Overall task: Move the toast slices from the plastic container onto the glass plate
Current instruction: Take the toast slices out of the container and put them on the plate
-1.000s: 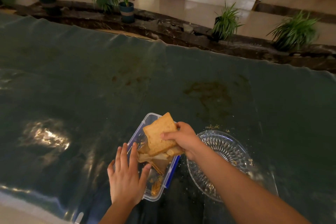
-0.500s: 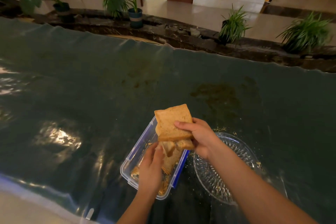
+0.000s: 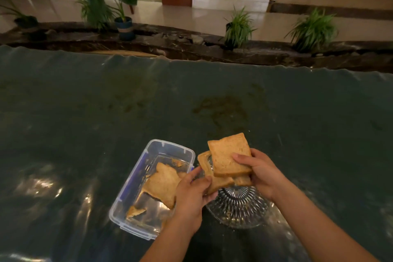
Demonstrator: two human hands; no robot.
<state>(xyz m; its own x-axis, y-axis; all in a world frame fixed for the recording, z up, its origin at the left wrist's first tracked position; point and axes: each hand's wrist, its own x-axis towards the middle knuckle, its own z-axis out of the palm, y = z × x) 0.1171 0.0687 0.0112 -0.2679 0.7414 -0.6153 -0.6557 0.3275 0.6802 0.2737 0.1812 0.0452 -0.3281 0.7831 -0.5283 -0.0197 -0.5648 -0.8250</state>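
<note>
A stack of toast slices (image 3: 228, 154) hangs above the ribbed glass plate (image 3: 238, 208). My right hand (image 3: 258, 171) grips the stack from the right, thumb on the top slice. From the left, my left hand (image 3: 191, 193) holds the lower slices at their near edge. The clear plastic container (image 3: 136, 187) with blue clips stands just left of the plate. One torn slice (image 3: 162, 183) and a small broken piece (image 3: 135, 211) lie inside it. The stack hides most of the plate's far half.
Both stand on a dark green, glossy table cover (image 3: 106, 112) with a stained patch (image 3: 221, 110) beyond the plate. Past the far edge runs a dark stone ledge with potted plants (image 3: 238, 27).
My right hand has carried the toast stack rightward out of the container to above the plate. My left hand left the container and took hold of the lower slices.
</note>
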